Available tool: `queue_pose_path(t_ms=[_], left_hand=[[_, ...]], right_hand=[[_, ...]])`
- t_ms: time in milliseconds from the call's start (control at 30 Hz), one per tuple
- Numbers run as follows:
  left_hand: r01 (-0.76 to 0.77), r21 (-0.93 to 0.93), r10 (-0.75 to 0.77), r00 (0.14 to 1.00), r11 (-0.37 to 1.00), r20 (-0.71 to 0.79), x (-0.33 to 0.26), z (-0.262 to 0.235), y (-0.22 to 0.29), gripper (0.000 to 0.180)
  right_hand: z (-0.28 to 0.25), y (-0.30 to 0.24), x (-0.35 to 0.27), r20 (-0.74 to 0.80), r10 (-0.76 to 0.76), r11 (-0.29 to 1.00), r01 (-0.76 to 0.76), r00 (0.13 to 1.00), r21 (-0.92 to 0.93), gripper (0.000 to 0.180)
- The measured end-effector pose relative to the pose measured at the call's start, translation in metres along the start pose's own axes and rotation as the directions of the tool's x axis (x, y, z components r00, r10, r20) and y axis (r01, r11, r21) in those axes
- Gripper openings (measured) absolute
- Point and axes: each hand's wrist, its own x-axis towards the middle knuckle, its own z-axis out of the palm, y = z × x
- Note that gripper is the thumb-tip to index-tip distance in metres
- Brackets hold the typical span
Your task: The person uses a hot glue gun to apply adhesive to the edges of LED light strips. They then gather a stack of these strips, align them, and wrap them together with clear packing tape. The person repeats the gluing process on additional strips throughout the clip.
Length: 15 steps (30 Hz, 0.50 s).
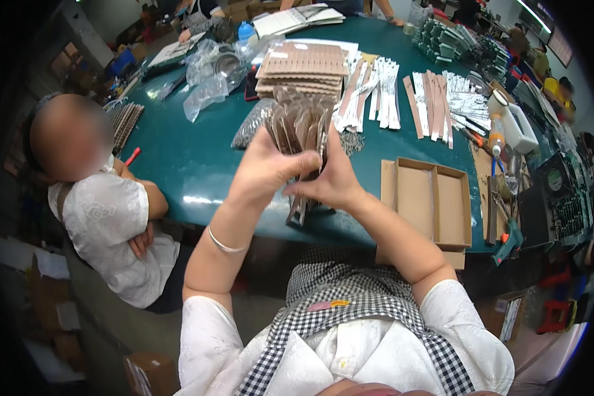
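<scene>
Over the near edge of the green table (198, 165), my left hand (265, 165) and my right hand (336, 173) are closed around the two sides of a bundle of thin flat strips (301, 129). The strips look brown and shiny, with rounded upper ends that fan slightly apart. My thumbs cross the near face of the bundle, and its lower ends stick out below my hands. Just beyond lies a clear bag of small metal parts (249, 127), partly behind my left hand. Loose small metal pieces (353, 142) lie beside my right hand.
A stack of brown ridged sheets (303, 61) sits beyond the bundle. White strips (387, 96) and brown strips (435, 99) lie to its right. An open divided cardboard box (469, 204) stands near my right forearm. At left sits a person (105, 204) with folded arms.
</scene>
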Motion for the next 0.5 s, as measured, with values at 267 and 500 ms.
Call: queue_pose_path(t_ms=[267,500], left_hand=[[-0.313,-0.073,0.272,0.902,0.947,-0.336,0.007,0.015,0.004,0.103],[-0.198,0.037,0.201,0.964,0.980,-0.173,-0.002,0.009,0.012,0.132]], right_hand=[[0.012,-0.011,0.019,0.012,-0.050,0.986,0.051,0.999,-0.158,0.106],[0.016,0.005,0.020,-0.084,0.106,0.968,-0.084,0.991,0.238,0.097]])
